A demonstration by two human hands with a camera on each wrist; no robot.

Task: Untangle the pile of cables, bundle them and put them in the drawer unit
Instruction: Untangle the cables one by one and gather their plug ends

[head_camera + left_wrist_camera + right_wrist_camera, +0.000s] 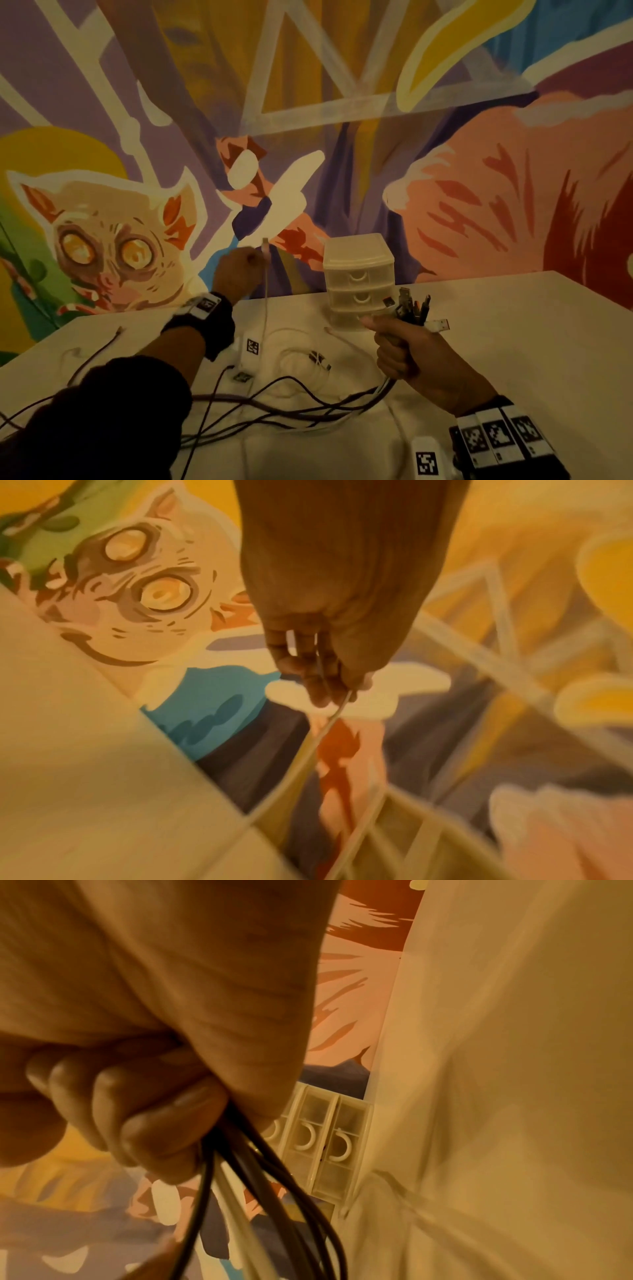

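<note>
My left hand is raised over the table's far edge and pinches a white cable near its plug, which sticks up above the fingers; the cable hangs down to the table. In the left wrist view the fingers curl round the white cable. My right hand grips a bunch of cable ends, plugs pointing up, just in front of the drawer unit. Dark cables trail below the fist. Dark and white cables sprawl across the table.
The translucent three-drawer unit stands at the table's back edge with its drawers closed. Small white blocks with printed markers lie on the white table. A painted mural wall rises right behind the table.
</note>
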